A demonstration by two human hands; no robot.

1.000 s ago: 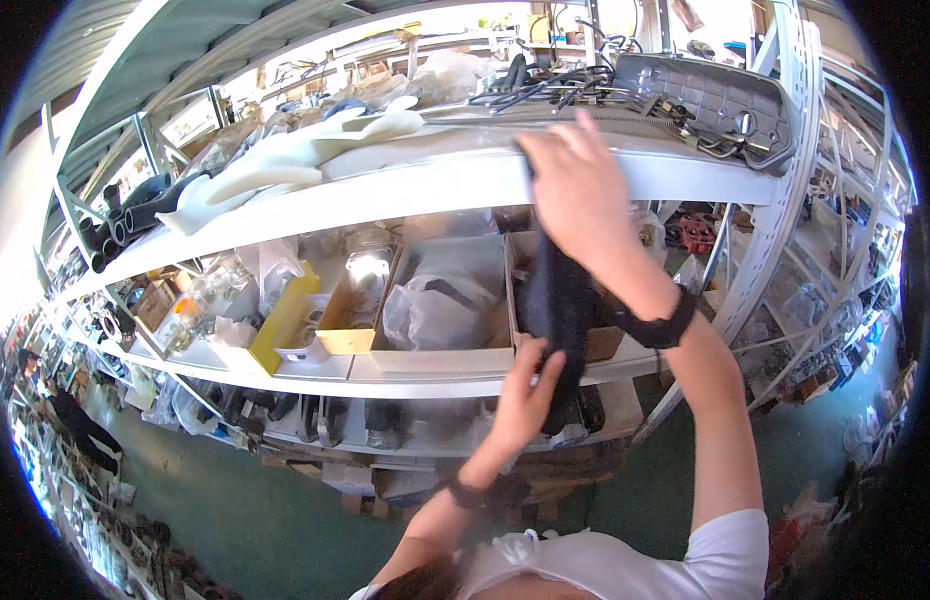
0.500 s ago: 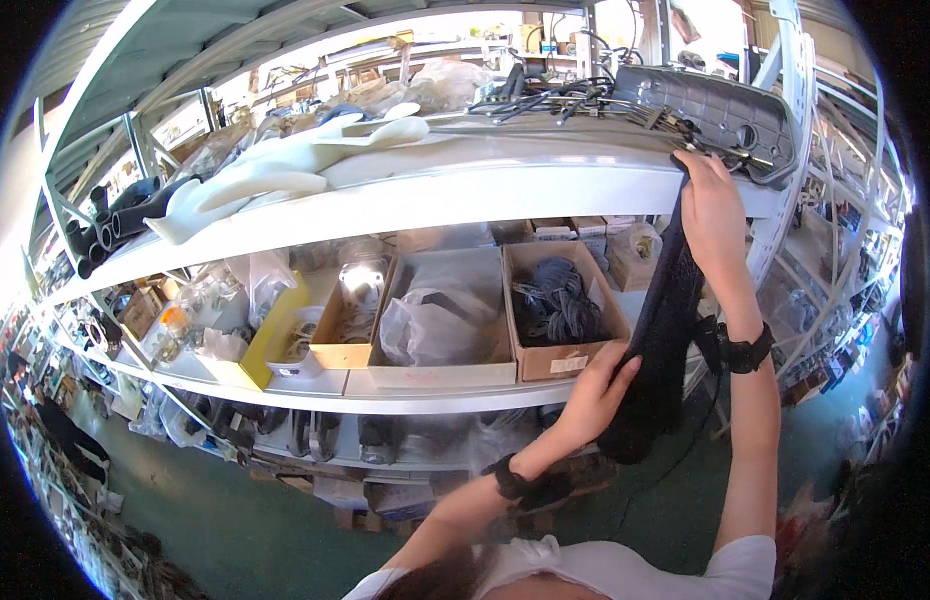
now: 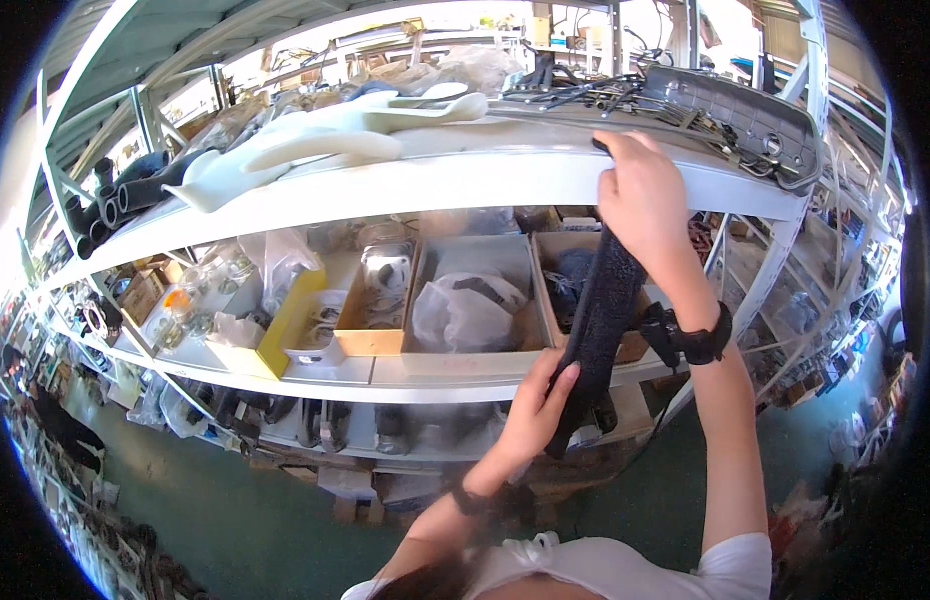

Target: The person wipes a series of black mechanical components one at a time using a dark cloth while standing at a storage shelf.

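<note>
Taking the middle of the view as the clock's centre, the black fabric strip (image 3: 607, 310) hangs at 3 o'clock, slanting from the white shelf beam (image 3: 435, 190) down toward 5 o'clock. Both hands are on it. The right hand (image 3: 640, 200), at 2 o'clock, is curled closely around the strip's upper end, and a dark tip pokes out past its fingers at the beam's top edge. The left hand (image 3: 535, 405), at 5 o'clock, holds the lower part narrowly by the near edge, thumb in front; its hidden fingers I cannot tell.

What has just changed is the strip's place along the shelf. Half a second ago the right hand was farther toward 3 o'clock, close to the ribbed black cover (image 3: 730, 110); now both hands and the strip have come across toward 9 o'clock. The brown carton (image 3: 633, 346) was in plain sight then — now the strip crosses in front of it and partly hides the dark bundle (image 3: 573, 265) inside. Neither hand has let go, so the strip appears to have travelled as 1 piece, kept taut between the 2 grips.

The pale moulded panel (image 3: 305, 150) at 10 o'clock lies on the upper shelf, well apart from both hands.
</note>
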